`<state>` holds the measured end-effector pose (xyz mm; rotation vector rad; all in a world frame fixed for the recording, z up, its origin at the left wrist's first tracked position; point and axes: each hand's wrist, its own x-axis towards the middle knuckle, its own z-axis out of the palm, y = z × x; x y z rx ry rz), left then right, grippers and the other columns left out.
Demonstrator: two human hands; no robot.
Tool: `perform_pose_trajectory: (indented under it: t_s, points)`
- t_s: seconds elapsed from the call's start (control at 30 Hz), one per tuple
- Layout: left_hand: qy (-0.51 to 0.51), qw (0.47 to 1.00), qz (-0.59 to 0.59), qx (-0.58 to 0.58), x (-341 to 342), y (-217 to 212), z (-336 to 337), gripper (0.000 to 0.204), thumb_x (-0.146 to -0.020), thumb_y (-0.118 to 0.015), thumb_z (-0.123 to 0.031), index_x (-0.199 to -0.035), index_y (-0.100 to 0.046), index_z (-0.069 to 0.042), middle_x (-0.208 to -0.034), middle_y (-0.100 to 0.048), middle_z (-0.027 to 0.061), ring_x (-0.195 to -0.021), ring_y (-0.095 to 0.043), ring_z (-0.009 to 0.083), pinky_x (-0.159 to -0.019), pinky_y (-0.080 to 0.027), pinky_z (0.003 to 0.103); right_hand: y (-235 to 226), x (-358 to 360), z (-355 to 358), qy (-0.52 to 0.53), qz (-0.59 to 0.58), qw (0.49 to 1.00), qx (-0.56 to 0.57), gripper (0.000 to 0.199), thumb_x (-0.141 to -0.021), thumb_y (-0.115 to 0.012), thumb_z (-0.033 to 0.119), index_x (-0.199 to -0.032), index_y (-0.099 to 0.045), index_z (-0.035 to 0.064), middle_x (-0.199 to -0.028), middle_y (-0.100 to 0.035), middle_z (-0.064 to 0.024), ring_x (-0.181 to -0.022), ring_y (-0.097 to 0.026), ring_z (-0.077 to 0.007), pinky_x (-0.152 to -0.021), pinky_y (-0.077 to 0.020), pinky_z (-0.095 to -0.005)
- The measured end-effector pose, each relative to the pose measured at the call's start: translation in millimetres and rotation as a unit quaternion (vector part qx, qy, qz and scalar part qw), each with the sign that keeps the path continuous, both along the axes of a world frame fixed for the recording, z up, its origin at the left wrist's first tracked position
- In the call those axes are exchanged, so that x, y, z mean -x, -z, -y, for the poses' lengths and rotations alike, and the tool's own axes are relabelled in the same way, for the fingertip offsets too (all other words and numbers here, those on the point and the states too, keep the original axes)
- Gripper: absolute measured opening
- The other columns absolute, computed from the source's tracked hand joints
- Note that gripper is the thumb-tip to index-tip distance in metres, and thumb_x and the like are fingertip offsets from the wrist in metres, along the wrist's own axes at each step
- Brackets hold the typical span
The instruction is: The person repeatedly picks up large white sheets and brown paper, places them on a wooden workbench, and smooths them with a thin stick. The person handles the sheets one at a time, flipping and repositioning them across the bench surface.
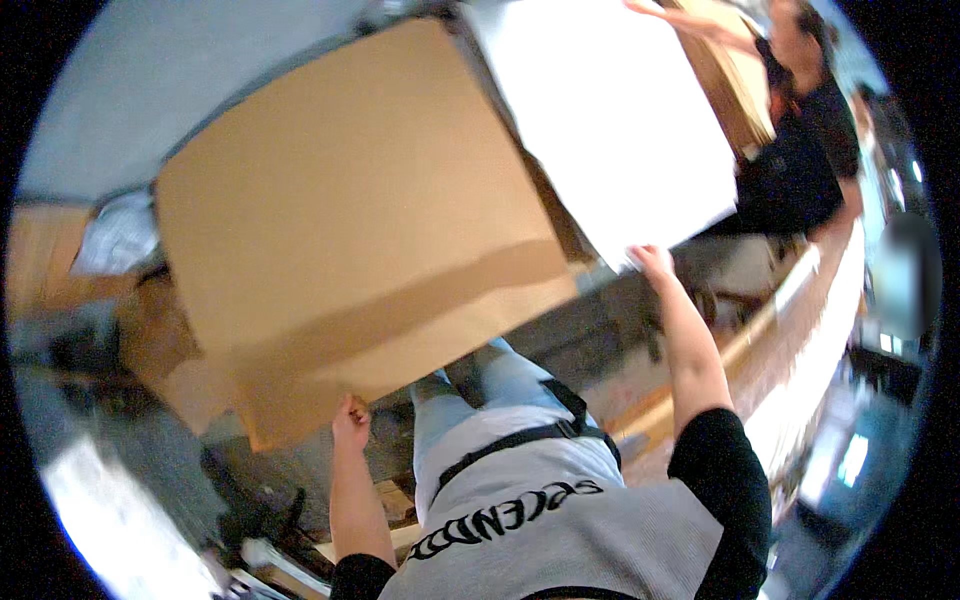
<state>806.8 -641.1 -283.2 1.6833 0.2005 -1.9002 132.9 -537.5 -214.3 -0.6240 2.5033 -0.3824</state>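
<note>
A large brown cardboard sheet (380,190) lies in front of me, with a darker shadow band along its near part. My left hand (351,420) is at its near edge with fingers curled closed. Whether they pinch the edge or only touch it, I cannot tell. To the right lies a stack of large white sheets (620,120), slanting away from me. My right hand (653,262) is closed on the near corner of these white sheets. A co-worker's hand (645,8) is at the far edge of the white sheets.
At the right a person in dark clothes (825,130) stands beside the white sheets, near a brown cardboard stack (725,90). Crumpled clear plastic (120,235) lies at the left. A long wooden edge (770,310) runs along the right. Much of the surroundings is blurred.
</note>
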Motion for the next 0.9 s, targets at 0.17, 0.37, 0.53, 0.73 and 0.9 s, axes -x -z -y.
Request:
perform_pose_trajectory:
  t_s: [0.17, 0.37, 0.53, 0.73, 0.9]
  points:
    - [-0.005, 0.998, 0.033, 0.06, 6, 20, -14, 0.014, -0.082, -0.056, -0.015, -0.073, -0.047, -0.01, -0.057, -0.04, 0.001, -0.044, -0.036, 0.0117, -0.036, -0.025, 0.024, -105, -52, 66, 0.113, 0.143, 0.96, 0.215, 0.026, -0.084, -0.049, 0.033, -0.088, -0.052, 0.0072, -0.062, -0.044, 0.0021, -0.045, -0.033, -0.0047, -0.034, -0.0215, -0.0185]
    - [-0.027, 0.997, 0.007, 0.076, 34, 21, -18, 0.018, -0.079, -0.059, -0.018, -0.072, -0.047, -0.007, -0.051, -0.043, 0.0052, -0.042, -0.04, 0.016, -0.034, -0.028, 0.028, -147, -200, 191, -0.251, 0.006, 0.918, 0.306, 0.019, -0.09, -0.041, 0.02, -0.083, -0.048, 0.0035, -0.075, -0.049, -0.0022, -0.076, -0.045, -0.0104, -0.069, -0.0384, -0.0239]
    - [-0.047, 0.993, 0.0, 0.108, 40, 25, -29, 0.017, -0.078, -0.06, -0.019, -0.075, -0.047, -0.009, -0.053, -0.044, 0.0043, -0.042, -0.041, 0.0154, -0.036, -0.03, 0.028, -98, -407, 239, -0.437, -0.016, 0.884, 0.165, 0.021, -0.087, -0.041, 0.022, -0.092, -0.045, 0.002, -0.08, -0.059, -0.0183, -0.073, -0.057, -0.0364, -0.06, -0.0444, -0.044]
    - [-0.014, 0.993, -0.029, 0.113, 44, 34, -28, 0.016, -0.084, -0.051, -0.027, -0.091, -0.046, -0.013, -0.058, -0.046, 0.0017, -0.044, -0.042, 0.0142, -0.036, -0.031, 0.027, -20, -560, 193, -0.625, 0.111, 0.752, 0.178, 0.025, -0.087, -0.042, 0.028, -0.092, -0.043, 0.004, -0.07, -0.057, -0.0196, -0.065, -0.057, -0.0374, -0.056, -0.0424, -0.0467]
    - [0.0, 0.994, -0.027, 0.11, 38, 29, -24, 0.018, -0.086, -0.047, -0.028, -0.093, -0.046, -0.012, -0.061, -0.046, 0.0018, -0.045, -0.042, 0.0142, -0.036, -0.031, 0.027, -15, -611, 169, -0.688, 0.127, 0.707, 0.101, 0.024, -0.087, -0.041, 0.029, -0.087, -0.041, 0.0052, -0.067, -0.057, -0.0172, -0.06, -0.056, -0.0374, -0.053, -0.0422, -0.047]
